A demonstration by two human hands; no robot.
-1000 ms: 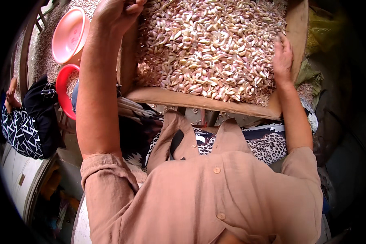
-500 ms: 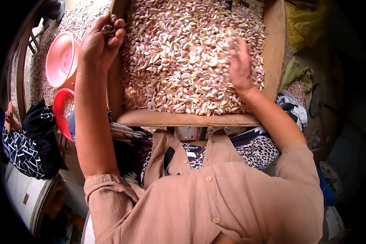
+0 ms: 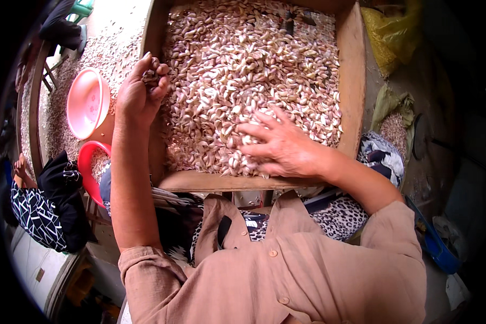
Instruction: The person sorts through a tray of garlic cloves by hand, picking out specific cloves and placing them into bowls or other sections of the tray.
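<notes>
A wooden tray (image 3: 352, 81) holds a thick layer of pinkish-white garlic cloves (image 3: 221, 86). Over the cloves near its front edge, my right hand (image 3: 283, 146) is spread palm down, the fingers apart and slightly blurred, touching the layer. My left hand (image 3: 137, 97) is raised at the tray's left side, palm up, with its fingers curled in. A few small darkish garlic cloves (image 3: 150, 77) show between those fingers, partly hidden by them.
Left of the tray stand a pink basin (image 3: 86, 102) and a red basin (image 3: 89, 175) with cloves inside. More cloves cover the surface beyond. A yellow sack (image 3: 386, 43) and a greenish sack (image 3: 386, 105) lie to the right. Another person's patterned sleeve (image 3: 35, 216) is at far left.
My right hand has swept from the tray's right side leftward and nearer to me across the cloves. My left hand remains curled at the left edge. The whole view has shifted slightly.
</notes>
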